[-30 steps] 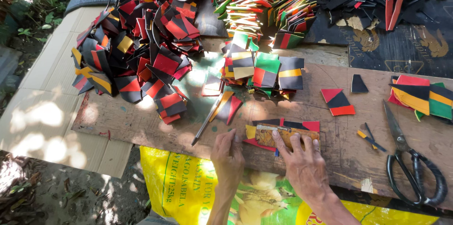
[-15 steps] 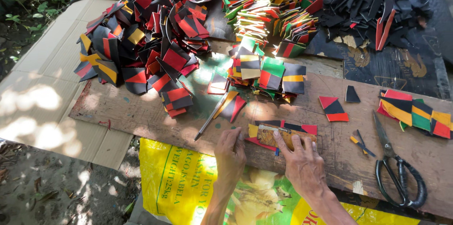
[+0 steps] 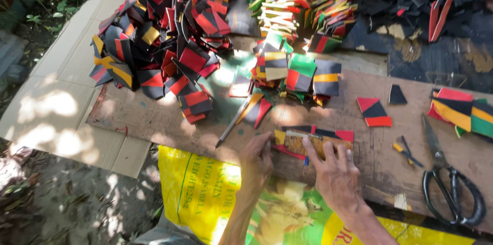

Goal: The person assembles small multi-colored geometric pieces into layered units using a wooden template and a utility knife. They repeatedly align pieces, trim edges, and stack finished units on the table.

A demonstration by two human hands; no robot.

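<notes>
Nearest the camera, a yellow printed sack point(image 3: 200, 193) covers the person's lap, and both forearms reach out over it to a worn wooden board point(image 3: 154, 116). The right hand point(image 3: 336, 173) lies flat with its fingers spread, pressing down on a small wooden block point(image 3: 313, 144) that sits on a strip of black, red and yellow pieces point(image 3: 313, 134) at the board's near edge. The left hand point(image 3: 257, 158) is curled at the strip's left end, fingertips together against it; whether it pinches anything cannot be told. A thin stick point(image 3: 233, 121) lies slanted just beyond that hand. To the right, black scissors point(image 3: 449, 183) rest on the board, well apart from both hands. Farther out lie a loose red and black piece point(image 3: 375, 111), a heap of red, black and yellow pieces point(image 3: 159, 44) and a stack of green-edged ones point(image 3: 303, 3).
</notes>
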